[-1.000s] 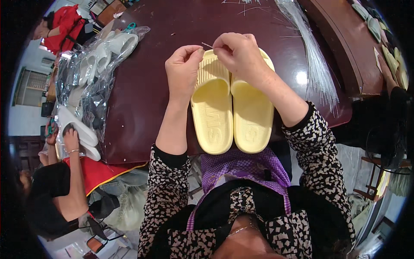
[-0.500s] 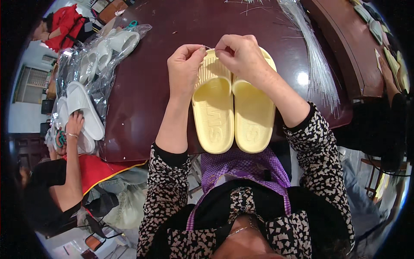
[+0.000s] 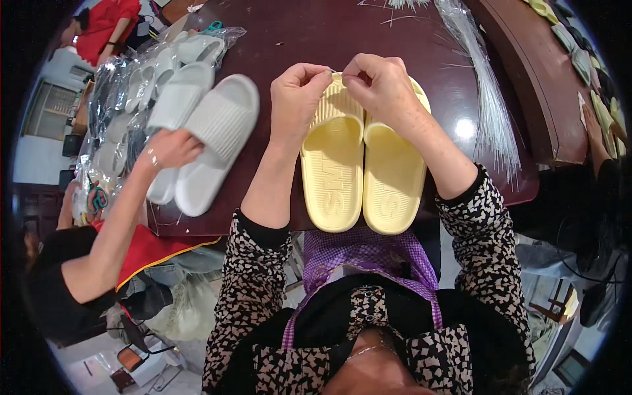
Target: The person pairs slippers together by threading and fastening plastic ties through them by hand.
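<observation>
A pair of pale yellow slide slippers, a left one (image 3: 332, 174) and a right one (image 3: 394, 181), lies side by side on the table in front of me, heels toward me. Beyond their ribbed straps, both my hands meet at the toe end. My left hand (image 3: 297, 102) is closed in a pinch at the left slipper's toe. Close to it, my right hand (image 3: 382, 85) also pinches, its wrist crossing above the right slipper's strap. A thin strand runs between the fingertips; its ends are hidden by the fingers.
On the dark red table (image 3: 276, 20), a bundle of thin clear strands (image 3: 484, 99) lies to the right. At left, a co-worker's hand (image 3: 174, 148) holds white slippers (image 3: 227, 118) near bagged pairs (image 3: 141, 85). A raised brown ledge (image 3: 526, 66) runs along the right.
The co-worker's hand has lifted white slippers off the bagged pile and brought them right, closer to my left arm. My hands stay pinched at the toe end of the yellow slippers.
</observation>
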`<state>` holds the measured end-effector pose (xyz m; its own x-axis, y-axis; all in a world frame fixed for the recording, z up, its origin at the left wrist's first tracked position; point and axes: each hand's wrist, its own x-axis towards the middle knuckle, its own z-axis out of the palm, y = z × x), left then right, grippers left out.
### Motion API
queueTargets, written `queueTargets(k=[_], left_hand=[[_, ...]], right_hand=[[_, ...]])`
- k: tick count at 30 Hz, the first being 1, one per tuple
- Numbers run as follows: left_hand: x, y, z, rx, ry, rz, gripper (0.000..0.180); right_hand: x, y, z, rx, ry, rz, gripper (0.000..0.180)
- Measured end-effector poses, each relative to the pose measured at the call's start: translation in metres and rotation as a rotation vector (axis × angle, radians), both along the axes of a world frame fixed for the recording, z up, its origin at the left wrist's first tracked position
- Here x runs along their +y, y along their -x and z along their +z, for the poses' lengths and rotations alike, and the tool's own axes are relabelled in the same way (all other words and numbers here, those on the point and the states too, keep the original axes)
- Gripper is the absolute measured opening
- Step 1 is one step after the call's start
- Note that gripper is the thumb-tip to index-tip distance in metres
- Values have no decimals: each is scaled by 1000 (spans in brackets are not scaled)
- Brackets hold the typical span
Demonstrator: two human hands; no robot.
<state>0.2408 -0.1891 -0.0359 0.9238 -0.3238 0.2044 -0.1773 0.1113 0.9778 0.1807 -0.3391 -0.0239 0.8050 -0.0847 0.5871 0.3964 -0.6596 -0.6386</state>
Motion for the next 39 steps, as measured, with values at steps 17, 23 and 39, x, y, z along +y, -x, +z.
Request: queueTargets(k=[17, 23, 39], left_hand=[[15, -3, -5, 426, 305, -330, 6], [15, -9, -4, 444, 293, -379, 6], [12, 21, 38, -11, 245, -167, 31]], right_hand=[[10, 4, 1, -128, -67, 32, 4], [6, -1, -4, -151, -42, 45, 4], [1, 4, -6, -35, -161, -25, 4]])
